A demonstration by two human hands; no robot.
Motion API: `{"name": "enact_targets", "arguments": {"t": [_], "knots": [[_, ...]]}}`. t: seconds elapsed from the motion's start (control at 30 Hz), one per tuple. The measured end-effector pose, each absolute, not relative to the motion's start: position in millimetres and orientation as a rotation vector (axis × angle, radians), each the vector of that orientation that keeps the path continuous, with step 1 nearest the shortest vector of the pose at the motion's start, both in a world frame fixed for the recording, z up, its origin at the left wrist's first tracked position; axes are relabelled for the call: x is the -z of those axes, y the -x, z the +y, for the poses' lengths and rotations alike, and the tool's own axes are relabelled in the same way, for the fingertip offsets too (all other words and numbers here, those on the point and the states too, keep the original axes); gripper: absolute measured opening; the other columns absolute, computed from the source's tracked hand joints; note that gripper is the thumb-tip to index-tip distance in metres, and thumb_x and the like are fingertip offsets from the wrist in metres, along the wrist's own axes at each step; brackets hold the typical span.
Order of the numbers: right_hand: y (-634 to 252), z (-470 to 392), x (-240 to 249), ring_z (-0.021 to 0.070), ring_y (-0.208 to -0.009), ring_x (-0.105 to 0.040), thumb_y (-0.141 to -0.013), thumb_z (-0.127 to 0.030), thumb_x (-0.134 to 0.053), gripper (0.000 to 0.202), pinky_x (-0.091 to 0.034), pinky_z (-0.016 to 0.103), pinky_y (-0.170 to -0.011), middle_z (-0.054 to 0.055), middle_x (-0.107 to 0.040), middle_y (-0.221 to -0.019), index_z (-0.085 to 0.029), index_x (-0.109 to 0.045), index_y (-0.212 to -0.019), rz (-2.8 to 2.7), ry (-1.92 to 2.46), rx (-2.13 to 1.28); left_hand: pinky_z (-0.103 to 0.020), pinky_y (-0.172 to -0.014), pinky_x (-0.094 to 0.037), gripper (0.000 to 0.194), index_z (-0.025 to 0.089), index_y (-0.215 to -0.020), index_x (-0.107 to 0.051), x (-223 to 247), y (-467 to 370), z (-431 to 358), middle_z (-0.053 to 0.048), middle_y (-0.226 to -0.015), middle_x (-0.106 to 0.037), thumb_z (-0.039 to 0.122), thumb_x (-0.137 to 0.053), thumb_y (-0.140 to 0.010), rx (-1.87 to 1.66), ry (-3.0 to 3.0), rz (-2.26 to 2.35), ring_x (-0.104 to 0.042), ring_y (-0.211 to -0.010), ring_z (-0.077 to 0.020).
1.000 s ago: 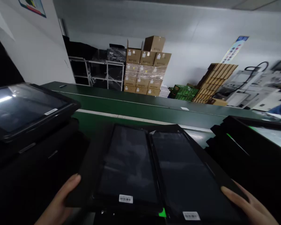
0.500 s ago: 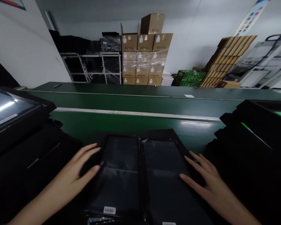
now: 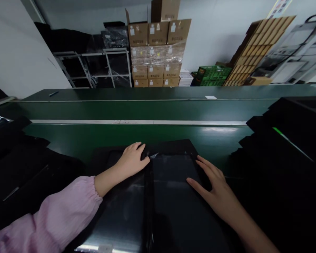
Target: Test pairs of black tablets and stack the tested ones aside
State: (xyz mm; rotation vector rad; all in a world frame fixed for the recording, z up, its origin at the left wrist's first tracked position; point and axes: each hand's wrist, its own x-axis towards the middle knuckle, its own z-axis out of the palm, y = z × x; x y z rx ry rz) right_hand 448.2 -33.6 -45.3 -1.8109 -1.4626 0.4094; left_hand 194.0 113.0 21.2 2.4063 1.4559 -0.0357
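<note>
Two dark flat screen panels lie side by side in a black tray (image 3: 173, 146) in front of me. My left hand (image 3: 133, 158) reaches over the far end of the left panel (image 3: 126, 211), fingers apart, its thumb near the top left corner of the right panel (image 3: 179, 203). A small clear flap of film (image 3: 154, 155) sticks up at that corner, beside the thumb. My right hand (image 3: 210, 186) is spread at the right panel's right edge, thumb over its surface and fingers along the tray's side. Neither hand grips anything that I can see.
Stacks of black trays stand on the left (image 3: 21, 165) and right (image 3: 279, 158). Beyond the work surface runs a green conveyor (image 3: 94, 135) with a pale rail (image 3: 173, 122). Cardboard boxes (image 3: 158, 35), green crates (image 3: 213, 74) and a rack (image 3: 107, 66) stand by the wall.
My left hand has moved right and away from me, from the left panel's outer edge to its far end. My right hand has shifted slightly forward and left. The view has tilted down.
</note>
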Motion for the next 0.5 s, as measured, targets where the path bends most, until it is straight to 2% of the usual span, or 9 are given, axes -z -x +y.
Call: {"name": "enact_targets", "arguments": {"t": [0.1,0.23,0.3,0.4,0.5], "knots": [[-447.7,-31.4,38.5,0.034,-0.143,-0.043,-0.081,-0.073,-0.058,0.072,-0.041,0.059,-0.116,0.012,-0.052,-0.153,-0.022,-0.058,-0.133,-1.406,1.815,-0.493,-0.046,-0.125,-0.025,0.073,0.008,-0.154,-0.043,-19.8,-193.7,116.3,-0.015,-0.162,-0.036,0.047,-0.044,-0.092,0.033,-2.416,1.438,-0.029,-0.151,-0.0322],[-452.2,-27.2,34.2,0.0363,-0.144,-0.042,-0.071,-0.07,-0.069,0.067,-0.034,0.059,-0.12,0.009,-0.051,-0.154,-0.026,-0.066,-0.121,-1.173,1.786,-0.667,-0.047,-0.124,-0.027,0.074,0.009,-0.153,-0.044,-17.5,-194.0,119.7,-0.014,-0.161,-0.036,0.049,-0.044,-0.091,0.019,-2.435,1.434,-0.031,-0.15,-0.0331],[-458.7,-24.5,35.5,0.0347,-0.142,-0.047,-0.076,-0.068,-0.066,0.066,-0.036,0.057,-0.119,0.01,-0.053,-0.153,-0.027,-0.065,-0.127,-1.037,1.758,-0.776,-0.048,-0.123,-0.028,0.076,0.009,-0.153,-0.044,-17.6,-194.9,121.4,-0.016,-0.161,-0.037,0.051,-0.044,-0.09,0.032,-2.443,1.43,-0.033,-0.149,-0.0347],[-472.4,-21.8,39.1,0.0293,-0.14,-0.052,-0.088,-0.061,-0.057,0.065,-0.044,0.047,-0.115,0.011,-0.055,-0.151,-0.026,-0.054,-0.143,-0.944,1.744,-0.867,-0.044,-0.122,-0.03,0.08,0.009,-0.154,-0.043,-19.0,-197.9,125.3,-0.015,-0.161,-0.037,0.055,-0.046,-0.087,0.072,-2.451,1.41,-0.036,-0.147,-0.0349],[-486.1,-23.1,38.5,0.0266,-0.134,-0.059,-0.09,-0.05,-0.057,0.056,-0.052,0.041,-0.107,0.008,-0.061,-0.145,-0.026,-0.057,-0.141,-0.924,1.754,-0.946,-0.039,-0.119,-0.033,0.086,0.011,-0.156,-0.041,-21.3,-204.0,130.5,-0.015,-0.161,-0.036,0.059,-0.047,-0.085,0.125,-2.43,1.41,-0.039,-0.145,-0.0342]]}}
